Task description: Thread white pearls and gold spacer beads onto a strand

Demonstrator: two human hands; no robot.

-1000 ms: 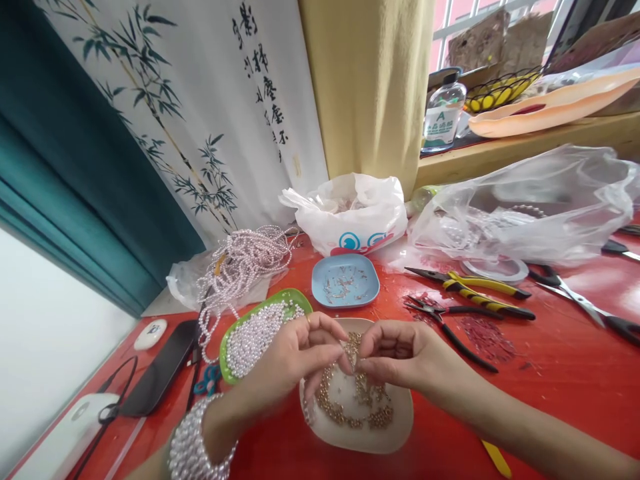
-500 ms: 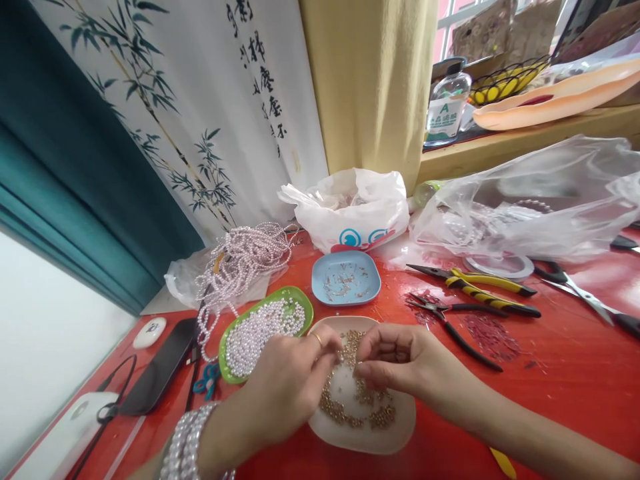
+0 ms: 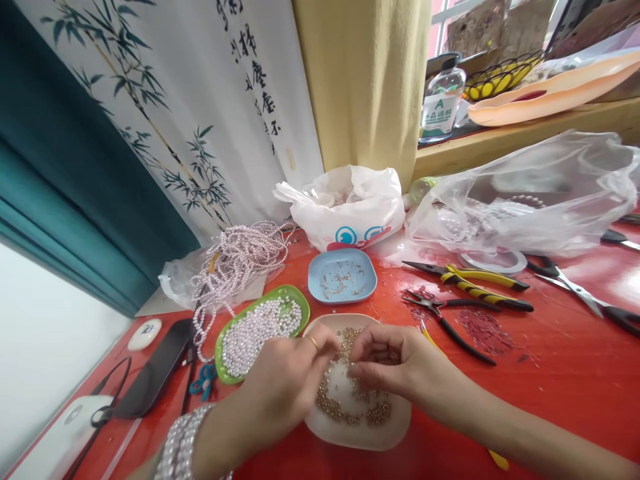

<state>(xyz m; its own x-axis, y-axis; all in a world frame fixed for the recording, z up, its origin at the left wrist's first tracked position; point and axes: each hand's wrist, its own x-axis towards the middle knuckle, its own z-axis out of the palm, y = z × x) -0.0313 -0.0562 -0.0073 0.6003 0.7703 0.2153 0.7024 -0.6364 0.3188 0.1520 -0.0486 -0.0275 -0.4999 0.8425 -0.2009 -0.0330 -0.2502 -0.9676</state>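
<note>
My left hand (image 3: 287, 387) and my right hand (image 3: 395, 363) meet fingertip to fingertip over a beige dish (image 3: 395, 427) of small gold beads (image 3: 373, 413). Both pinch something tiny between thumb and fingers; I cannot tell what it is. A ring shows on my left hand, and a wide pearl bracelet (image 3: 183, 443) wraps that wrist. Left of the beige dish, a green dish (image 3: 223, 333) holds white pearls. Behind it, a blue dish (image 3: 343, 277) holds small metal findings.
Pearl strands (image 3: 240, 260) lie heaped at the back left. Yellow-handled pliers (image 3: 475, 280), black pliers (image 3: 450, 320) and scissors (image 3: 580, 293) lie on the red table to the right. Plastic bags (image 3: 520, 200) sit behind. A phone (image 3: 155, 367) and cables lie at the left.
My left hand turned palm-down and lowered onto the beige dish. My right hand dropped slightly toward the beads. The view shifted a little.
</note>
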